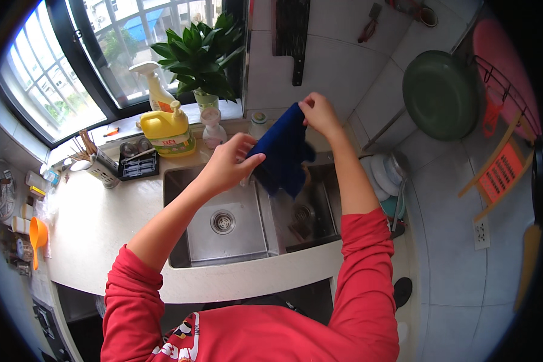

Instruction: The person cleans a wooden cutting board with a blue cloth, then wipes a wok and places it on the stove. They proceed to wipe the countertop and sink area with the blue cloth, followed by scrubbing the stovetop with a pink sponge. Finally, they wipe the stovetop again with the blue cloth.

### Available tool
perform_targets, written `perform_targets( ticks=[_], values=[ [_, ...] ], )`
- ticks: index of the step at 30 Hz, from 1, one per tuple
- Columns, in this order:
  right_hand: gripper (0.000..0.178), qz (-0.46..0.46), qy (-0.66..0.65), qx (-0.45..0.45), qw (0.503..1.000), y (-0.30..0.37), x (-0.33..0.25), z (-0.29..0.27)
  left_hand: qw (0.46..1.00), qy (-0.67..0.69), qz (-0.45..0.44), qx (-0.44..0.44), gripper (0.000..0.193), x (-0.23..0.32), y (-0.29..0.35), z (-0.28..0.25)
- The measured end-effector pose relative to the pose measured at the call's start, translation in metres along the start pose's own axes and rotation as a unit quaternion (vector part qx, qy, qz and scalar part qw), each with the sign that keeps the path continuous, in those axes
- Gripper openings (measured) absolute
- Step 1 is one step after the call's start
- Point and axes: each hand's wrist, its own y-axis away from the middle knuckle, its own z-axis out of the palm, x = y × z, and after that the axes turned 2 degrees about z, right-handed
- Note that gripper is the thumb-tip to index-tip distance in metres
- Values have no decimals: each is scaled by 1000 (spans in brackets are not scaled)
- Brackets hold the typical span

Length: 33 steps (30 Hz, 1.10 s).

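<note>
Right hand (pixel 318 114) pinches this blue cloth (pixel 283 151) over the sink (pixel 247 232), left hand (pixel 229 163) at the cloth's left edge, fingers kinda spread.

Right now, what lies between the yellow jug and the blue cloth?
In the head view, a white bottle, a lidded clear bottle and the left hand appear between the yellow jug and the blue cloth.

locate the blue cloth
In the head view's upper middle, the blue cloth hangs over the sink, between the left hand and right hand.
</note>
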Motion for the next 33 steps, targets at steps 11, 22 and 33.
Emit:
perform_targets(
  ticks=[11,22,33],
  values=[
    [26,71,337,-233,909,142,304,92,982,108,-55,143,10,-66,83,2],
    [61,202,288,-302,886,199,387,196,866,137,-358,321,6,-129,306,-10],
    [45,357,-650,-258,619,194,197,92,828,181,-378,373,6,-109,411,2]
  ],
)
